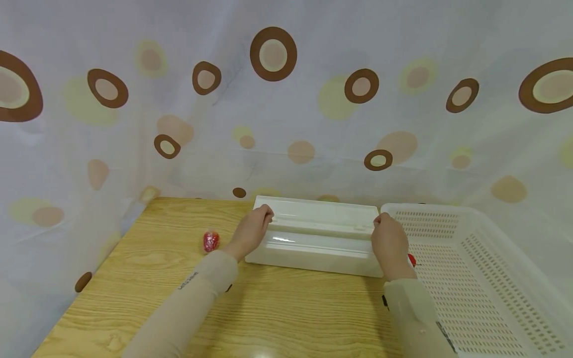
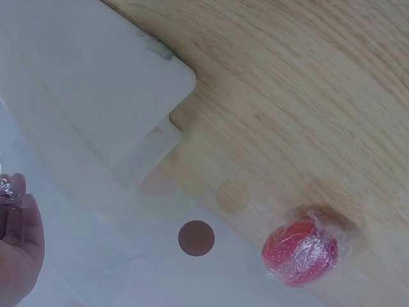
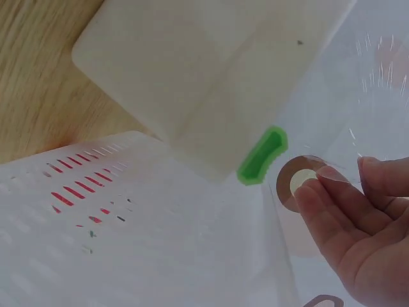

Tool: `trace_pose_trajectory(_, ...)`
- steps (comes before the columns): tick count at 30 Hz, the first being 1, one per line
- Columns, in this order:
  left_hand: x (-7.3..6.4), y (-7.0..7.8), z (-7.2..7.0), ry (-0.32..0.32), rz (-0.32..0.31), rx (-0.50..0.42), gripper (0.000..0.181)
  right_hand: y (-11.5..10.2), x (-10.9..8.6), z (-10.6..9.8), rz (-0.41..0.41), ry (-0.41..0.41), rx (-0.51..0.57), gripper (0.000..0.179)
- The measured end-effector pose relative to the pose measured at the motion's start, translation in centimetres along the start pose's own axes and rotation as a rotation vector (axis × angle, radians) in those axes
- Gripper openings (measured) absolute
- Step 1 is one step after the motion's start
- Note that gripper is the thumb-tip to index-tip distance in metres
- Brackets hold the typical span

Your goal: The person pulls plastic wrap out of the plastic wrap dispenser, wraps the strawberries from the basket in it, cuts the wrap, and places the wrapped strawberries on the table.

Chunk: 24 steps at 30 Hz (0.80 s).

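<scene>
A long white cling film dispenser (image 1: 313, 259) lies on the table with its lid (image 1: 322, 209) raised and a pale roll (image 1: 313, 242) inside. My left hand (image 1: 251, 229) is over its left end, pinching crumpled clear film (image 2: 9, 192) between fingers and thumb. Over the right end, my right hand (image 1: 390, 243) pinches the edge of clear film, whose creases catch the light in the right wrist view. A green toothed piece (image 3: 263, 157) sits at the dispenser's right end. Left of the dispenser rests a red fruit, apparently a strawberry (image 1: 211, 241), wrapped in clear film.
A large white perforated basket (image 1: 474, 219) stands close to the right of the dispenser. Something red (image 1: 412, 259) shows inside it, partly hidden by my right hand. Behind the wooden table (image 1: 286, 313) hangs a pale curtain (image 1: 286, 109) with brown rings.
</scene>
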<state>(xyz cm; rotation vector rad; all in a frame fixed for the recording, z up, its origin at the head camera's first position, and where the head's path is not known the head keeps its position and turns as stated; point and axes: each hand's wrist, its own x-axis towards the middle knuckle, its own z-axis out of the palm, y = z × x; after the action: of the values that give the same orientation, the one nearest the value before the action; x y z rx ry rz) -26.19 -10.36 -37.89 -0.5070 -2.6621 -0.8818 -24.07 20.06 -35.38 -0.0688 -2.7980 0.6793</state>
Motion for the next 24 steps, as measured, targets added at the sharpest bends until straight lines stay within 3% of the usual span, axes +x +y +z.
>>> trace_pose_trajectory(7,0.5,0.2,-0.5,0.034,0.008,-0.042,0.013,-0.5,-0.1,-0.7,-0.024,0.062,0.035,0.022)
trace_pose_trajectory(17,1.2,0.9,-1.3,0.117,0.069,-0.014,0.012,-1.1,0.2,-1.5,-0.076,0.18,0.061,0.021)
trace_pose_trajectory(22,1.5,0.9,-1.7,0.11,0.069,-0.015,0.012,-1.5,0.2,-2.2,-0.081,0.185,0.075,0.022)
trace_pose_trajectory(24,1.6,0.8,-1.9,0.128,0.097,-0.01,0.011,-1.6,0.2,-2.4,-0.074,0.183,0.076,0.023)
